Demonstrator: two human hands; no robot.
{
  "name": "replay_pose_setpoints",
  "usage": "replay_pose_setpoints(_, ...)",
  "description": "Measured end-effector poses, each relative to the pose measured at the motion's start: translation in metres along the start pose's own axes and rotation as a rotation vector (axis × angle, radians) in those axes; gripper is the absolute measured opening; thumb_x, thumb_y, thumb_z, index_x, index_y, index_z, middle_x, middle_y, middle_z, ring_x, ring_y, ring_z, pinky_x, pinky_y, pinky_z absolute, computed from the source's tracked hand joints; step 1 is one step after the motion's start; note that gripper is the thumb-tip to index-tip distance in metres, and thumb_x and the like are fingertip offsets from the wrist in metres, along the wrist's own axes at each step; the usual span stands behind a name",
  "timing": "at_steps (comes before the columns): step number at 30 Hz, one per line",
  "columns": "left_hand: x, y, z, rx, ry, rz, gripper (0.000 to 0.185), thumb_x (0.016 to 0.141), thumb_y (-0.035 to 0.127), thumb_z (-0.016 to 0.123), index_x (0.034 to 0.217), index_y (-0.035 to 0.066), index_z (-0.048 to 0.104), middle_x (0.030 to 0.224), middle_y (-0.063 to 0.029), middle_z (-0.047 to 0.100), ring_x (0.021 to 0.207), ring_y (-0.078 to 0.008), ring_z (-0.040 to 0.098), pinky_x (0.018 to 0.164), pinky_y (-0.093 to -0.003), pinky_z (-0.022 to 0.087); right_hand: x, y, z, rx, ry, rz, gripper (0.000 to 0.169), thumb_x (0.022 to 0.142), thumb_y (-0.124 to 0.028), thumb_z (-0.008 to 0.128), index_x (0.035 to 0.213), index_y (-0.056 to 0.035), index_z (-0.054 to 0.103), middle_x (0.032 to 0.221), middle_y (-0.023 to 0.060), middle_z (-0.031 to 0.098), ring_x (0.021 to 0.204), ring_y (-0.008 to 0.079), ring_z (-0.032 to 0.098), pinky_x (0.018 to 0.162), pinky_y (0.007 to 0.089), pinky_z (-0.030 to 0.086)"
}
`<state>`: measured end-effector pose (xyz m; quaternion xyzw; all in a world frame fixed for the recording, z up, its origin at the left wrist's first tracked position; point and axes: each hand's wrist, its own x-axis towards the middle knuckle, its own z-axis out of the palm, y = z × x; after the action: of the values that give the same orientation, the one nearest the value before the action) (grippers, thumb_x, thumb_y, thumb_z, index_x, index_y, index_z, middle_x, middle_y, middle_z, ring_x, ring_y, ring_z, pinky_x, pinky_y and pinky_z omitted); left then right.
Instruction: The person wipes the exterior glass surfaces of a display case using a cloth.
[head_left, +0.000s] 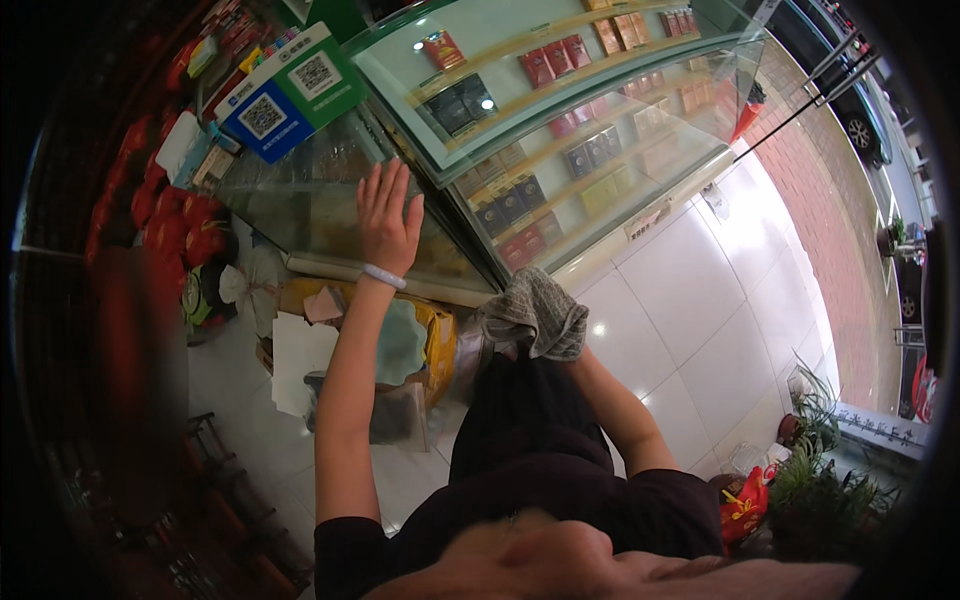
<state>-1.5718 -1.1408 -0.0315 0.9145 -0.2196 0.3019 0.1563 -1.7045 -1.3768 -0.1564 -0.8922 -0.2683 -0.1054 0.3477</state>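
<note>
My left hand, with a pale bangle on its wrist, lies palm down over the glass top of a display counter; its fingers are straight and hold nothing. A grey checked cloth is bunched over my right hand, which holds it in front of my body, near the corner of the glass display case. The cloth hides most of the fingers. Small boxed packs stand in rows on the shelves inside the case.
A blue and green sign with printed codes stands on the counter, near small boxes. Red packages are at the left. Below the counter are a yellow-taped bundle and white card. Potted plants stand at the lower right.
</note>
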Motion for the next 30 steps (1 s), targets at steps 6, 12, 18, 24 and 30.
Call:
replay_pose_setpoints(6, -0.009, 0.003, -0.006, -0.072, 0.071, -0.074, 0.039, 0.082, 0.022, 0.049, 0.116, 0.003, 0.043, 0.124, -0.0118, 0.039, 0.117, -0.0292, 0.033, 0.096, -0.0428, 0.025, 0.019, -0.019, -0.021, -0.111, -0.068, -0.173, 0.043, 0.066, -0.024, 0.052, 0.108, -0.0111, 0.051, 0.108, 0.0119, 0.050, 0.103, 0.0291, 0.046, 0.092, 0.0394, 0.033)
replay_pose_setpoints(12, -0.094, 0.041, -0.016, -0.536, 0.044, -0.521, 0.026, 0.080, 0.016, 0.052, 0.101, -0.002, 0.054, 0.102, -0.0135, 0.055, 0.094, -0.0242, 0.052, 0.081, -0.0333, 0.041, 0.021, -0.020, -0.001, -0.113, -0.176, -0.109, 0.025, 0.068, -0.019, 0.053, 0.089, -0.0065, 0.055, 0.086, 0.0116, 0.054, 0.082, 0.0296, 0.051, 0.075, 0.0382, 0.040)
replay_pose_setpoints(18, -0.209, 0.112, 0.034, -1.323, -0.290, -1.139, 0.028, 0.081, 0.017, 0.052, 0.104, 0.000, 0.052, 0.090, -0.0041, 0.058, 0.080, -0.0102, 0.054, 0.069, -0.0228, 0.043, -0.028, 0.006, 0.041, 0.751, -0.188, 0.627, 0.023, 0.076, -0.019, 0.054, 0.091, -0.0025, 0.051, 0.083, 0.0129, 0.053, 0.078, 0.0247, 0.052, 0.070, 0.0311, 0.042)
replay_pose_setpoints(24, -0.214, 0.136, 0.034, -1.852, -0.044, -1.565, 0.027, 0.082, 0.020, 0.051, 0.101, 0.001, 0.053, 0.090, -0.0016, 0.057, 0.078, -0.0106, 0.053, 0.072, -0.0239, 0.040, -0.009, -0.026, 0.039, 0.295, -0.446, 0.110, 0.037, 0.075, -0.022, 0.054, 0.103, 0.0011, 0.049, 0.110, 0.0231, 0.045, 0.099, 0.0372, 0.045, 0.083, 0.0383, 0.037)
replay_pose_setpoints(30, -0.222, 0.113, 0.049, -1.490, -0.081, -1.522, 0.018, 0.079, 0.018, 0.053, 0.082, 0.001, 0.058, 0.074, -0.0011, 0.057, 0.070, -0.0086, 0.051, 0.064, -0.0225, 0.039, 0.053, -0.015, -0.027, 0.306, -0.451, 0.078, 0.029, 0.074, -0.012, 0.060, 0.098, 0.0014, 0.053, 0.099, 0.0122, 0.056, 0.081, 0.0225, 0.056, 0.062, 0.0287, 0.045)
